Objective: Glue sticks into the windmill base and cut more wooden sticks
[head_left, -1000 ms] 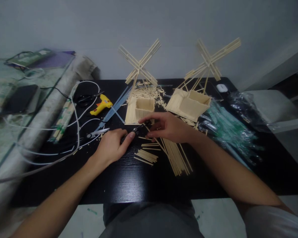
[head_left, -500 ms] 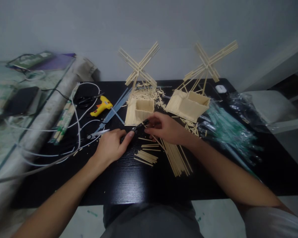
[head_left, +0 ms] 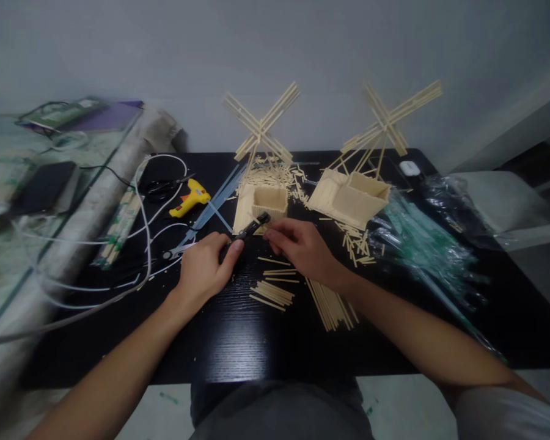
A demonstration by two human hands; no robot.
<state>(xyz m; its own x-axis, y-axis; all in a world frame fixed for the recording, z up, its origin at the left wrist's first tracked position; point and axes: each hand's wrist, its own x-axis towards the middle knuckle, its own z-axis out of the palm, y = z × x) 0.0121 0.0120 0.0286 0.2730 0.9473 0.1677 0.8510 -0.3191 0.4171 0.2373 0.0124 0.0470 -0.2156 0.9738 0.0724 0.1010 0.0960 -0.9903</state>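
Note:
My left hand (head_left: 208, 263) is wrapped round a pair of black pliers (head_left: 252, 227), whose jaws point up and right. Close to the jaws, the fingertips of my right hand (head_left: 302, 247) are pinched together on what looks like a thin wooden stick, mostly hidden by the fingers. Just behind the pliers stands a windmill model (head_left: 270, 201) of pale sticks, with an open box and crossed blades. Cut sticks (head_left: 272, 293) lie below my hands, and longer sticks (head_left: 332, 305) lie partly under my right wrist.
A second windmill model (head_left: 360, 198) stands to the right, near a clear plastic bag (head_left: 431, 244) with green print. On the left are a yellow glue gun (head_left: 190, 198), scissors (head_left: 178, 250), white cables (head_left: 142, 208) and bundled sticks (head_left: 121, 229). Short stick pieces (head_left: 270, 174) are heaped behind the first model.
The pliers' jaws have swung up and away from the right fingers. My right hand has shifted slightly right and down, with its fingers closer together. The view has moved a little.

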